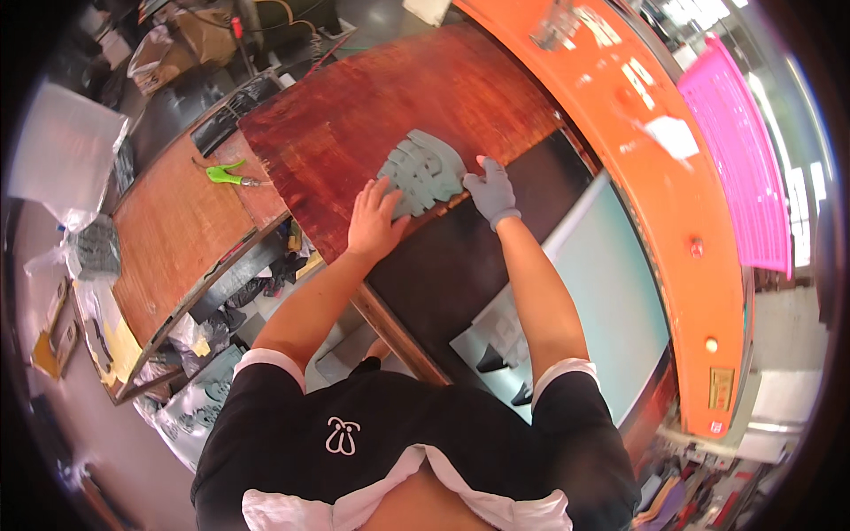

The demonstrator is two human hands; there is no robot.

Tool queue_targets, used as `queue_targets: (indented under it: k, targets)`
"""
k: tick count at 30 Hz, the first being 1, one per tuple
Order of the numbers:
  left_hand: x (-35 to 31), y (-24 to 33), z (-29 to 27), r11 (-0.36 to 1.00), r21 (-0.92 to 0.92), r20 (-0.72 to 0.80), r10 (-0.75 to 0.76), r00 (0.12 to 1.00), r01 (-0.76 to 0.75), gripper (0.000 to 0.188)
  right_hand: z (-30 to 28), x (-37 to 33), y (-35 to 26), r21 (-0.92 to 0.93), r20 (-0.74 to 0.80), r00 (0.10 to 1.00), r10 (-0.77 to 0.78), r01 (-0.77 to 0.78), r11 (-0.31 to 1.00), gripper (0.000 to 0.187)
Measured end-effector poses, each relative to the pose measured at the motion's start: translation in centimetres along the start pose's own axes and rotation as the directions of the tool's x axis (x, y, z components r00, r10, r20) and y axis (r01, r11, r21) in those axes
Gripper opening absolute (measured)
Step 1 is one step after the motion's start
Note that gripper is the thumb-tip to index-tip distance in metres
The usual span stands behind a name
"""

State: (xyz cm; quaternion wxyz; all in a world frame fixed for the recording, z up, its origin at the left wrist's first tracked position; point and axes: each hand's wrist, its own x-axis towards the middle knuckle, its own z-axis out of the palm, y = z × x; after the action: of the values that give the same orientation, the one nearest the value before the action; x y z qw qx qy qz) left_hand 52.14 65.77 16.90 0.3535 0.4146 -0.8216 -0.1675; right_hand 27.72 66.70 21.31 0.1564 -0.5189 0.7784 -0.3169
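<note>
A stack of grey-green cut pieces [423, 173], with slots and strap-like strips, lies on the red-brown board [354, 115]. The kind of item they belong to I cannot make out. My bare left hand [376, 219] rests at the lower left side of the stack, fingers spread and touching its edge. On the right, my right hand [492, 191] wears a grey glove with a bare fingertip showing. Its thumb is at the stack's right edge, the index finger held apart from it. Part of the stack's near edge is hidden by my left fingers.
An orange machine beam [682, 203] curves along the right, beside a pink plastic basket [739, 159]. Nearer me are a black surface [443, 265] and a pale sheet [611, 283]. On the left, a wooden side table [181, 230] bears a green-handled tool [226, 173].
</note>
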Motion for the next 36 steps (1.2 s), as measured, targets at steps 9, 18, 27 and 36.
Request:
queue_targets:
  k: [9, 18, 27, 36]
  targets:
    - [0.5, -1.9, 1.2, 0.983, 0.014, -0.079, 0.185, 0.98, -0.184, 0.049, -17.7, -31.0, 11.9, 0.136, -0.55, 0.739, 0.389, -0.38, 0.915, 0.045]
    - [-3.4, 7.4, 0.2, 0.87, -0.494, 0.317, 0.165, 0.934, 0.014, 0.029, -23.4, -61.9, 19.4, 0.187, -0.719, 0.158, 0.677, -0.893, 0.408, 0.053]
    - [-11.9, 17.7, -0.1, 0.551, -0.336, 0.811, -0.243, 0.532, 0.764, 0.025, -24.4, -63.0, 24.5, 0.611, -0.414, 0.23, 0.881, -0.647, 0.456, 0.041]
    - [-14.9, 16.2, -5.4, 0.508, -0.278, 0.857, -0.253, 0.449, 0.815, 0.012, -25.7, -68.3, 19.6, 0.743, -0.296, 0.381, 0.876, -0.485, 0.462, 0.025]
